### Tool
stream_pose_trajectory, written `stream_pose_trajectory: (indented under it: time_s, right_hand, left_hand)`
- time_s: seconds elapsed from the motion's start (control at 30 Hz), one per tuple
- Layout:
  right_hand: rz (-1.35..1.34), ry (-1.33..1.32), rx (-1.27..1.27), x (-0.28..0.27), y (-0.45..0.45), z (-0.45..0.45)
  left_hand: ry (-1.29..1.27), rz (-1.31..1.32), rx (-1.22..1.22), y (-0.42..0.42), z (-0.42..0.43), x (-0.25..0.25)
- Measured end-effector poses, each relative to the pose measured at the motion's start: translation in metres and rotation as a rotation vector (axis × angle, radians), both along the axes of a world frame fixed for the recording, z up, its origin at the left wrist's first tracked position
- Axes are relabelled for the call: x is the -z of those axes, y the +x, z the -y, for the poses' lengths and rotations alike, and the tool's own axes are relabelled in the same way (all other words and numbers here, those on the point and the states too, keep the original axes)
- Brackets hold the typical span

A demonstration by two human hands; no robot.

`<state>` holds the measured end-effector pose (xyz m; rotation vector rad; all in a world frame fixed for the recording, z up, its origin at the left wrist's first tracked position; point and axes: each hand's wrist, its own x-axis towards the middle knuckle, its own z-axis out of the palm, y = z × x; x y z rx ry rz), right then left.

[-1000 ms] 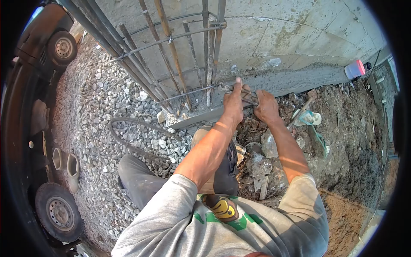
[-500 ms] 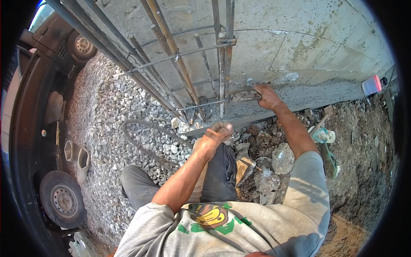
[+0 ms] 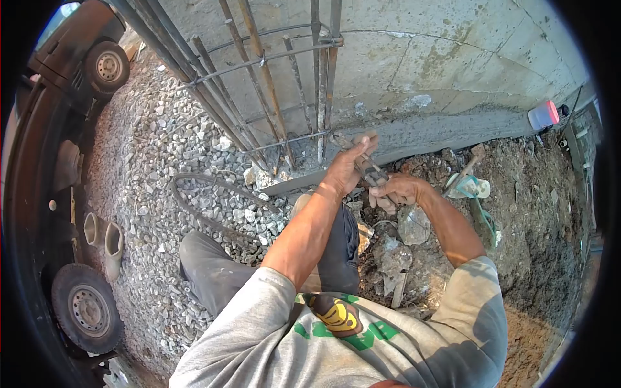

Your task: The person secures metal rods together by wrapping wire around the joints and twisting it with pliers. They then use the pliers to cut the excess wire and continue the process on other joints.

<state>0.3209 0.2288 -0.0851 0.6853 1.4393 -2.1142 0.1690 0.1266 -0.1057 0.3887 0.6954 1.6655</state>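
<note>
A mortar-smeared trowel (image 3: pixel 370 169) is held at a slant between my two hands, just in front of the low concrete ledge. My right hand (image 3: pixel 402 189) is closed around its handle end. My left hand (image 3: pixel 345 171) has thumb and fingers closed on the forward part of the blade; its fingertips are slightly blurred. Behind the trowel, a band of wet grey mortar (image 3: pixel 446 132) runs along the foot of the curved concrete wall (image 3: pixel 453 64). Upright rebar rods (image 3: pixel 320 84) tied with thin rings stand left of my hands.
Gravel (image 3: pixel 152 187) covers the left, with a bent hose-like loop (image 3: pixel 194 213), rubber boots (image 3: pixel 113 242) and a dark vehicle (image 3: pixel 39 161). Rubble (image 3: pixel 414 223) lies below my right hand. A hammer-like tool (image 3: pixel 464 171) and a white-pink bucket (image 3: pixel 543 115) are at the right.
My right hand has drawn the trowel away from the wall, down and toward my body. My left hand has moved up and right from near my knee onto the trowel.
</note>
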Motion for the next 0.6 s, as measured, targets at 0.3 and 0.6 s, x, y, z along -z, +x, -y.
stream_pose_trajectory:
  time_s: [0.3,0.6]
  right_hand:
    - [0.046,1.388,-0.062,-0.043,0.007,0.012]
    - [0.030,1.889,0.182,0.016,0.005,0.025]
  left_hand:
    - [-0.015,0.566,-0.361,0.031,-0.038,-0.019]
    - [-0.334,0.421,-0.532,0.035,-0.049,-0.025]
